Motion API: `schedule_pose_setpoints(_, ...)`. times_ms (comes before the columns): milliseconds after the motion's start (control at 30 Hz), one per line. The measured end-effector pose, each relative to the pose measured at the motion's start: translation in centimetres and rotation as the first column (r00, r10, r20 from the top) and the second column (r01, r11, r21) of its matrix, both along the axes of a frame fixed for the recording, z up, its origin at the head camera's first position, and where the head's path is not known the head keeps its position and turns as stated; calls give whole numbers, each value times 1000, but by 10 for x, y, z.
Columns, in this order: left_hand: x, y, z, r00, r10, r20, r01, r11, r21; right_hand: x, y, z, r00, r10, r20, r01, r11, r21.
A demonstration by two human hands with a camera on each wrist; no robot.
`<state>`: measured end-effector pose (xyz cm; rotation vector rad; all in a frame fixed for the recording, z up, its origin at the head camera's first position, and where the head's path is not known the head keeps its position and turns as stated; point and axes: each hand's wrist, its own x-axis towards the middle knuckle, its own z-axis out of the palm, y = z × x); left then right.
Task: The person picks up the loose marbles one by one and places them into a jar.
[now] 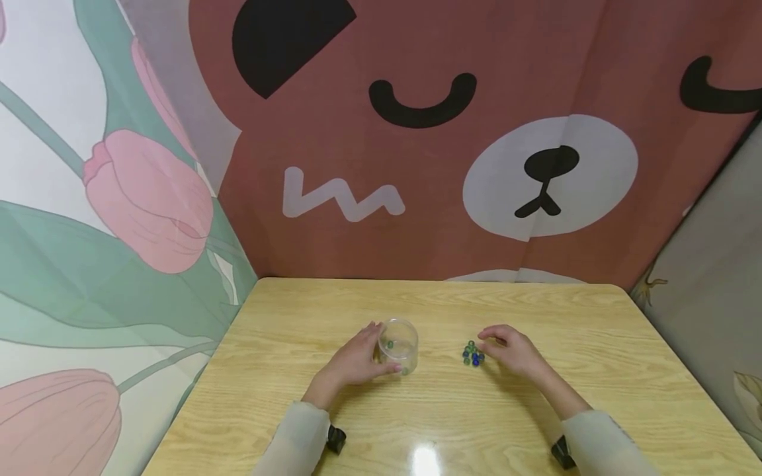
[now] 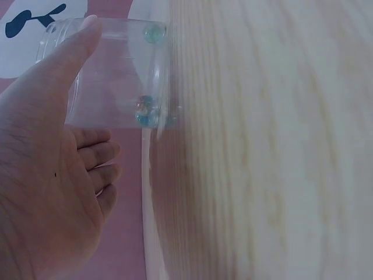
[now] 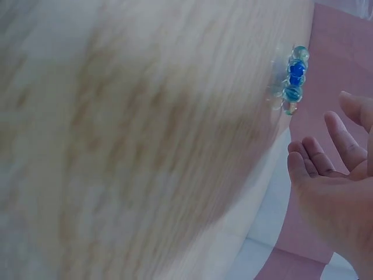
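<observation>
- Clear round cup (image 1: 407,350), see-through, with little ridges near the open top; upright on the bench (image 1: 321,301), held between the thumb and fingers of the left hand (image 1: 356,359).
- Small shiny marbles (image 2: 154,33), green and bluish, down low inside the cup, with a gap between some.
- Little pile of marbles (image 1: 473,355), green and deep blue, glassy, bunched close together on the bench, well apart from the cup; just beside the fingers of the right hand (image 1: 514,350).

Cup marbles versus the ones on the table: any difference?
The cup marbles are fewer than the table marbles. The cup marbles are partly spread out; the table marbles sit clustered. The table marbles include deep blue; the cup marbles look mostly green or teal. Both look round and glassy.
</observation>
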<state>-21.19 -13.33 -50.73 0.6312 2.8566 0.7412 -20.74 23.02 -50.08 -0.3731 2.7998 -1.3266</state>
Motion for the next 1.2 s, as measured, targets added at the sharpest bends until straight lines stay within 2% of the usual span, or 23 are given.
schedule_pose_setpoints(200,0,0,1,1000,2,0,-2,1000,0,-1,5,-8,999,40,18,-40,999,33)
schedule_pose_setpoints(400,-1,-1,-1,1000,2,4,-2,1000,1,-3,4,-15,999,50,-10,-49,996,80)
schedule_pose_setpoints(667,-1,0,-2,1000,3,4,-3,1000,0,-4,6,-16,997,57,-60,-49,991,128)
schedule_pose_setpoints(1200,0,1,-1,1000,10,16,-10,1000,9,-7,8,-15,995,87,-56,-76,982,173)
